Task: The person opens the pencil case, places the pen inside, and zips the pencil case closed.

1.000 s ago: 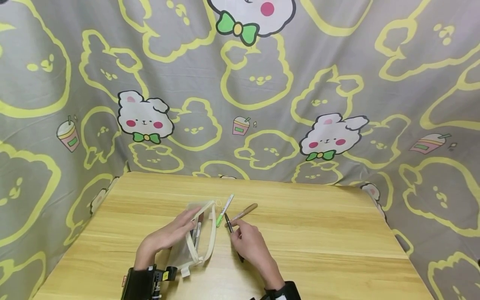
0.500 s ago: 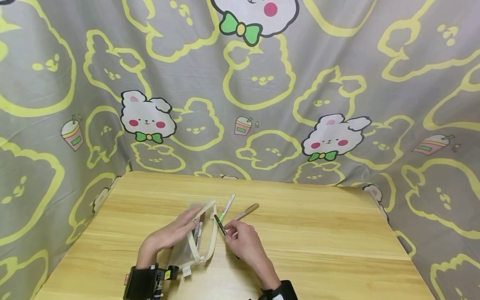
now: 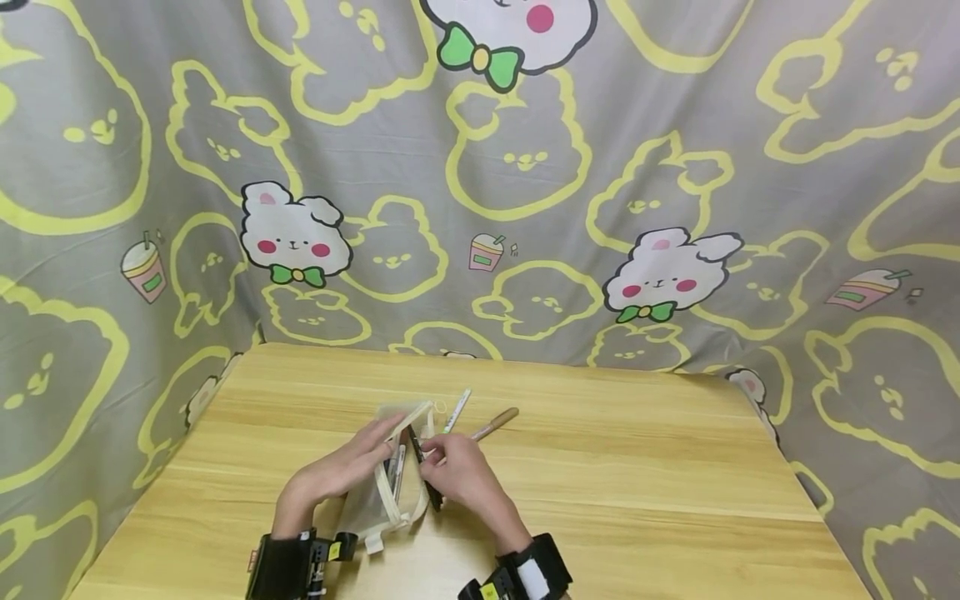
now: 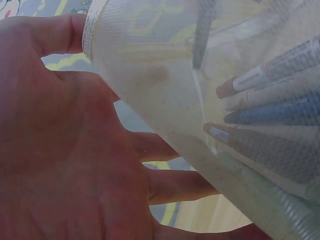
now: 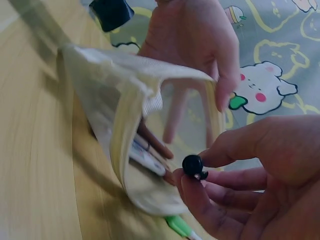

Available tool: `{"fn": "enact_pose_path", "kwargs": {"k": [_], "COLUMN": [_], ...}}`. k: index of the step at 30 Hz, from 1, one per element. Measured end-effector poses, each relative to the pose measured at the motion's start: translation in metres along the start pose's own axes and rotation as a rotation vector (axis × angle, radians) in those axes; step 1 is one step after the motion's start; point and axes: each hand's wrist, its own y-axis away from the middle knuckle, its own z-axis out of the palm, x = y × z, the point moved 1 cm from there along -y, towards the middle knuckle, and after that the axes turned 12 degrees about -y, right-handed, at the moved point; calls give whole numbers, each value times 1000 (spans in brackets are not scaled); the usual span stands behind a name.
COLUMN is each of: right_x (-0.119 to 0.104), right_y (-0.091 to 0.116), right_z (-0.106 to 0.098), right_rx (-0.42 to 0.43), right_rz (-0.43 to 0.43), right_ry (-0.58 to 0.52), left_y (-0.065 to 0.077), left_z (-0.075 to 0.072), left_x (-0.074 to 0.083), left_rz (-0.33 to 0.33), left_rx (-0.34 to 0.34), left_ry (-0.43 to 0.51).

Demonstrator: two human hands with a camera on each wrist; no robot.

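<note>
A pale mesh zip pouch (image 3: 358,502) lies with its mouth open toward the right. My left hand (image 3: 341,471) rests along its upper side, fingers extended; the left wrist view shows them against the outside of the mesh. Several pens (image 4: 280,65) in brown, white and blue show through the fabric. My right hand (image 3: 461,471) pinches a black pen (image 3: 416,443) between thumb and fingers, its far end at the pouch mouth. From the right wrist, the pen's black round end (image 5: 192,164) faces the camera, and the pouch's cream zip edge (image 5: 120,145) stands just beyond.
A white pen with a green end (image 3: 457,410) and a brown marker (image 3: 497,422) lie on the wooden table (image 3: 637,467) beyond the right hand. A patterned grey curtain (image 3: 525,192) hangs around the table's back and sides.
My right hand has moved left with the black pen, from beside the loose pens to the pouch mouth. The left hand and the pouch stay nearly in place.
</note>
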Motion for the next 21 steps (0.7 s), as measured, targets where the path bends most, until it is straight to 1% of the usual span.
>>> {"fn": "enact_pose_path", "kwargs": {"k": [1, 6, 8, 11, 16, 18, 21], "right_x": [-1, -4, -2, 0, 10, 15, 25], "right_y": [-2, -6, -6, -6, -12, -14, -18], "right_z": [3, 13, 12, 5, -16, -26, -39], "right_rx": [-11, -40, -33, 3, 109, 146, 163], "right_rz": [12, 64, 60, 3, -125, -149, -170], "right_ry": [-37, -310, -352, -278, -45, 35, 166], "left_y": [0, -1, -1, -1, -2, -2, -1], "left_z": [0, 0, 0, 1, 1, 2, 1], "left_x": [0, 0, -1, -1, -3, -3, -3], "left_rz": [-1, -10, -9, -2, 0, -8, -31], "left_rx": [0, -4, -3, 4, 8, 3, -7], "left_ry": [2, 8, 7, -2, -3, 3, 4]}}
